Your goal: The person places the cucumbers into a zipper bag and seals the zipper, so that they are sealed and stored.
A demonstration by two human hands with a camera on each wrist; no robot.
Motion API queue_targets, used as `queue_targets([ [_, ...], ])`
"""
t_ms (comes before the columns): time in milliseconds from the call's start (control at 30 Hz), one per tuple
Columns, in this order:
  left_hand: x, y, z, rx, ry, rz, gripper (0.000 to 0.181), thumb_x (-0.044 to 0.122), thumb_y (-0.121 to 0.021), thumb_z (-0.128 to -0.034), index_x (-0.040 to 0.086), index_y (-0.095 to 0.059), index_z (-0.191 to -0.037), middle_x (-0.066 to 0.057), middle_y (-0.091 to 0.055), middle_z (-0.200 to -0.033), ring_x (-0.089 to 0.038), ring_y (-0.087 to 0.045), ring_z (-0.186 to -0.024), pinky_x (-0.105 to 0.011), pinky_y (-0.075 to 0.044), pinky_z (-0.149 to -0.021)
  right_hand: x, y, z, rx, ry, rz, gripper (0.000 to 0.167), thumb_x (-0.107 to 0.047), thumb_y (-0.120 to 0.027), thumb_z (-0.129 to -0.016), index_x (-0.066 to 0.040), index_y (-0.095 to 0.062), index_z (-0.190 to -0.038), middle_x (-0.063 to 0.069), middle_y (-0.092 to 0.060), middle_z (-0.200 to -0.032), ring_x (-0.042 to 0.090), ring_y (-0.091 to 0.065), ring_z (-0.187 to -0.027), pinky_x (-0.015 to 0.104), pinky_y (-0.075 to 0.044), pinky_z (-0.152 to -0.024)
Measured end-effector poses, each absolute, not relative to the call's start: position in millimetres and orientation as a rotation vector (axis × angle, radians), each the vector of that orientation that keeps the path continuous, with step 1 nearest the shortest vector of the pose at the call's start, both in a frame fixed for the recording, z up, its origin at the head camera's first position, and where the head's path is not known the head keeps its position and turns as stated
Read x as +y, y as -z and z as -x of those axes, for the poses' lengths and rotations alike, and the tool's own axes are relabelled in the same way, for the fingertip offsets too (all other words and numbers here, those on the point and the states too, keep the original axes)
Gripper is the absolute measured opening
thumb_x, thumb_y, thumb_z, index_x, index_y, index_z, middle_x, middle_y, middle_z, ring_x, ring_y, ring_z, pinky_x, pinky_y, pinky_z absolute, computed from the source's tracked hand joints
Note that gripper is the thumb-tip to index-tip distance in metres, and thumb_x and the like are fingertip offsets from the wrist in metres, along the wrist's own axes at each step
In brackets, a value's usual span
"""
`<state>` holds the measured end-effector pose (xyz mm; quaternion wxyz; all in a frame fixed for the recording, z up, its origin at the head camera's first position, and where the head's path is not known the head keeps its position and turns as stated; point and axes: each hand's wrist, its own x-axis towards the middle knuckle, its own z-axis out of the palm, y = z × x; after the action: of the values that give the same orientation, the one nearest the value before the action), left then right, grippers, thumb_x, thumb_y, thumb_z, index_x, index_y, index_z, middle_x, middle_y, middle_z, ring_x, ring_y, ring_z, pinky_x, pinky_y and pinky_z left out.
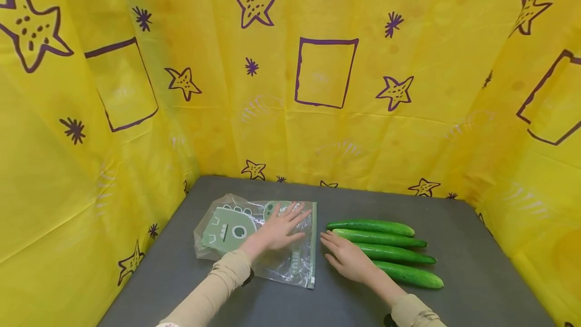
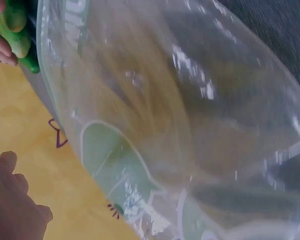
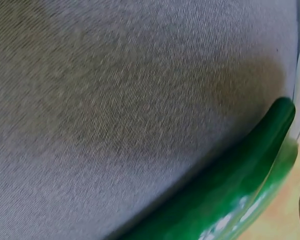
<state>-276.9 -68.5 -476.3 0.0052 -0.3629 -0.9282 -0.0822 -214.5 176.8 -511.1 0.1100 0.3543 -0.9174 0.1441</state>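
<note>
A clear zip bag (image 1: 227, 228) with pale green cartoon print lies flat in the head view, its zip edge facing right. My left hand (image 1: 278, 228) is over the bag's right half with its fingers spread; whether it presses the plastic I cannot tell. Several green cucumbers (image 1: 386, 237) lie side by side, right of the bag. By their left ends is my right hand (image 1: 348, 257), fingers extended and partly covering the lower ones. In the right wrist view, a cucumber (image 3: 205, 200) fills the lower right, with only a bit of the hand at the edge.
The grey tabletop (image 1: 363, 307) lies under everything. Yellow cloth (image 1: 218, 130) with purple stars and squares stands behind it and on both sides. A white slider (image 1: 312, 280) sits at the near end of the bag's zip edge.
</note>
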Motion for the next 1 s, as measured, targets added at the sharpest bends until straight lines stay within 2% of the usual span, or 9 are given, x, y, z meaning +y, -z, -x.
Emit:
queue_targets([
  [233, -61, 490, 274, -2.934, 0.363, 1.151, 0.062, 0.043, -0.046, -0.0973, 0.019, -0.024, -0.151, -0.007, -0.023, -0.158, -0.032, -0.018, -0.146, -0.058, -0.011, -0.117, 169, 519, 214, -2.656, -0.179, -1.143, 0.036, -0.012, -0.062, -0.089, 0.002, -0.061, -0.122, 0.016, -0.062, -0.126, 0.032, -0.056, -0.120, 0.044, -0.051, -0.094],
  [433, -57, 502, 275, -2.964, 0.386, 1.153, 0.062, 0.043, -0.047, -0.0964, 0.015, -0.029, -0.149, -0.007, -0.029, -0.155, -0.031, -0.024, -0.144, -0.057, -0.014, -0.117, 164, 521, 214, -2.676, -0.052, -1.201, 0.034, -0.010, -0.057, -0.091, 0.001, -0.061, -0.122, 0.014, -0.062, -0.126, 0.030, -0.057, -0.121, 0.042, -0.050, -0.097],
  [700, -56, 517, 275, -3.028, 0.486, 1.143, 0.066, 0.047, -0.048, -0.0951, 0.014, -0.030, -0.149, -0.008, -0.025, -0.157, -0.030, -0.025, -0.144, -0.052, -0.020, -0.117, 154, 524, 217, -2.741, -0.087, -1.177, 0.035, -0.010, -0.055, -0.092, 0.001, -0.059, -0.124, 0.017, -0.060, -0.129, 0.030, -0.057, -0.120, 0.041, -0.051, -0.096],
  [1000, -54, 525, 274, -3.006, 0.481, 1.139, 0.067, 0.045, -0.055, -0.0924, 0.010, -0.035, -0.146, -0.011, -0.030, -0.155, -0.030, -0.031, -0.142, -0.047, -0.029, -0.115, 148, 532, 220, -2.903, -0.225, -1.046, 0.038, -0.010, -0.054, -0.091, -0.003, -0.057, -0.128, 0.014, -0.055, -0.136, 0.028, -0.054, -0.125, 0.038, -0.050, -0.097],
])
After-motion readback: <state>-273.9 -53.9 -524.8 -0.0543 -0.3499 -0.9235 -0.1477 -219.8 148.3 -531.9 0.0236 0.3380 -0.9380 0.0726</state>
